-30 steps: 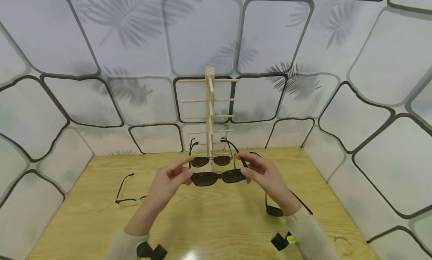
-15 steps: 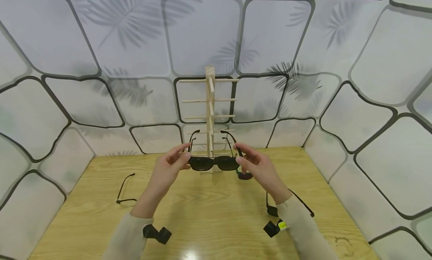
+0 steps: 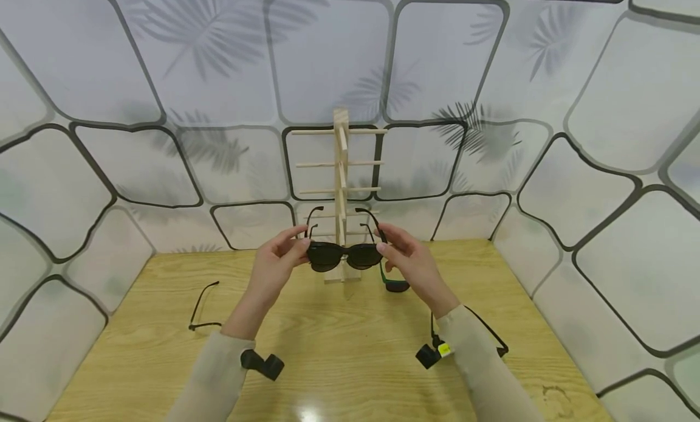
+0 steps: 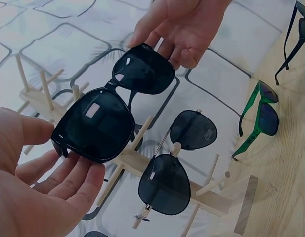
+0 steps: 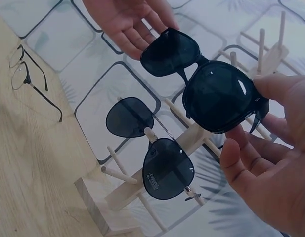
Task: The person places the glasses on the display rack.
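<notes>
two hands (image 3: 276,259) (image 3: 407,256) hold black sunglasses (image 3: 336,253) by outer edges before the rack (image 3: 340,148).

Head view looks forward and down; closer, opposite-side wrist views share the held sunglasses (image 4: 97,127).

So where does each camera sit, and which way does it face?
Head: worn on the head, facing forward and down at a pale wooden rack; left hand, right hand and cream sleeves show.
Left wrist: worn there, facing the chunky black sunglasses; left hand near, right hand beyond.
Right wrist: worn there, facing the same sunglasses from the other side; right hand near, left hand beyond.
Both wrist views share those sunglasses and the dark, wire-framed aviators behind.
</notes>
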### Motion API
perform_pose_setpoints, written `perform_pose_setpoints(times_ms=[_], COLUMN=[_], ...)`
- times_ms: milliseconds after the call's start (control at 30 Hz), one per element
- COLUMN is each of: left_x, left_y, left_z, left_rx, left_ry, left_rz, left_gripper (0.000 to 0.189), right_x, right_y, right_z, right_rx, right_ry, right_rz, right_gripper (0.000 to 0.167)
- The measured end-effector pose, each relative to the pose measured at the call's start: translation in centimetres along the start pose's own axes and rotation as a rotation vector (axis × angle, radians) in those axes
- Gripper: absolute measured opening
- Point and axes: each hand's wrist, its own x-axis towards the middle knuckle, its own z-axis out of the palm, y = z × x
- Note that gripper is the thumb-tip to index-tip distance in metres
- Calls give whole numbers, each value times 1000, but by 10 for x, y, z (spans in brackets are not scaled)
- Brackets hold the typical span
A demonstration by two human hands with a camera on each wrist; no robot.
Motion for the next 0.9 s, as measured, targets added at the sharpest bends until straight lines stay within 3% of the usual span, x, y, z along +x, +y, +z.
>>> perform_pose_setpoints(times_ms=[167,533,900], left_x=[6,16,22], left_y=[-1,0,-4], left_z=[1,6,9], left_rx=[-21,-66,-45], left_ry=[24,88,94], left_rz=[17,-16,-27], left_gripper=[39,39,39], right_x=[7,16,23], right_y=[1,5,4], right_z=[2,5,9], right_rx=[41,53,92], right_ry=[10,42,80], right_rz=[12,31,76], right_gripper=[53,53,53])
